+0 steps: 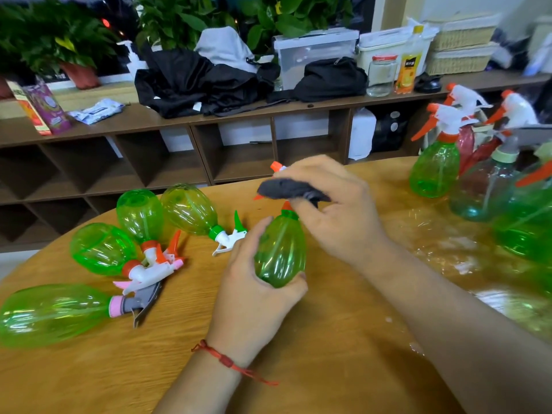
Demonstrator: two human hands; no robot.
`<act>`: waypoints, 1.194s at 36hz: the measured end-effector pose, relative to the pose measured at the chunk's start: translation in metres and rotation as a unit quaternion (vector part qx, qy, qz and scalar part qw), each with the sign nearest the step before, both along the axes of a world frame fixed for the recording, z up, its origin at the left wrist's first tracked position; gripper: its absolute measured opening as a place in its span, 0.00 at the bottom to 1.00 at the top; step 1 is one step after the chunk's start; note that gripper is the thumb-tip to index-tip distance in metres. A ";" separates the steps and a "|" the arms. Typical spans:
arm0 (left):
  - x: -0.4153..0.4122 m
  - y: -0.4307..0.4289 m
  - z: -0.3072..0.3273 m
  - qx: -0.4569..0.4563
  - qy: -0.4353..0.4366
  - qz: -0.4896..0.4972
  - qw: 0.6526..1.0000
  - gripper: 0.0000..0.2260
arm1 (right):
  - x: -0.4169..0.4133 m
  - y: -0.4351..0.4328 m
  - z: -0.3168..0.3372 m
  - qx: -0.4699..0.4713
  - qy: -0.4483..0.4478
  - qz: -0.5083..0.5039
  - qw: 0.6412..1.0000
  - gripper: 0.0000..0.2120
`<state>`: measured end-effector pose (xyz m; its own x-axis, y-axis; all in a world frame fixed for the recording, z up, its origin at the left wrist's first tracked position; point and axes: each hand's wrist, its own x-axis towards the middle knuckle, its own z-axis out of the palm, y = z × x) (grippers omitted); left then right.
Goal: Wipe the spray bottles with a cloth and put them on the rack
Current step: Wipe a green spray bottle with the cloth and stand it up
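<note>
Spray bottle (280, 252) in hand is the green one, held up over the middle of the table (328, 354), a bit toward the near edge, not resting on the wood at all. Left hand (254, 288) is wrapped around the lower body with the thumb across the front. I'd guess that's so the bottle can't spin while the top gets rubbed.

Right hand (328, 201) sits right above it, fingers curled round a dark grey cloth (289, 190) that's bunched over the spray head. Only the orange nozzle (276, 166) and a bit of orange trigger poke out past the cloth. So the bottle runs from the left palm straight up into the right hand, and both hands touch it. Looks to me like the head is being wiped now.

Four more green bottles (140, 215) lie on their sides toward the left edge, heads pointing roughly inward. Probably the to-do pile, parked within easy reach of the left hand.

Over by the right edge a bunch of upright bottles (434, 168) stand close together, which I'd read as the finished lot. Can't tell whether they're actually on a rack, since that side is blurry and cut off.
</note>
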<state>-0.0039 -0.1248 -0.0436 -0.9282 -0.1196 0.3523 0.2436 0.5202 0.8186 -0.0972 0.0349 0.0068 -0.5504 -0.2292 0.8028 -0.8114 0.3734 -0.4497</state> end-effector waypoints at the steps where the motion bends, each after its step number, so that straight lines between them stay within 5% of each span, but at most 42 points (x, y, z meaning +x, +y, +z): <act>1: 0.000 -0.001 0.000 -0.004 0.003 0.002 1.000 0.40 | -0.002 0.001 0.002 -0.021 -0.009 -0.010 1.000 0.19; 10: 0.003 0.005 0.001 -0.046 0.019 0.002 0.999 0.41 | -0.007 0.000 0.006 0.076 0.015 -0.043 0.996 0.21; 14: 0.005 0.007 0.002 -0.053 0.019 -0.006 0.998 0.41 | -0.022 0.013 0.013 0.026 0.003 -0.125 0.992 0.21; 20: 0.000 0.002 -0.001 -0.047 0.015 0.011 0.999 0.41 | -0.002 -0.009 -0.001 0.119 0.031 -0.005 0.992 0.20; 26: 0.003 0.006 -0.001 -0.059 0.025 -0.005 0.998 0.42 | -0.020 0.009 0.010 0.013 -0.001 -0.114 0.993 0.21; 32: 0.001 0.003 -0.001 -0.057 0.027 0.011 0.998 0.42 | -0.009 0.000 0.005 0.098 0.005 -0.024 0.995 0.22; 38: 0.005 0.006 0.000 -0.056 0.023 -0.002 0.998 0.42 | -0.022 0.019 0.016 0.035 0.002 -0.117 0.993 0.23; 43: 0.002 0.002 -0.002 -0.022 0.013 0.017 1.000 0.41 | -0.019 0.018 0.012 0.129 -0.004 -0.025 0.991 0.22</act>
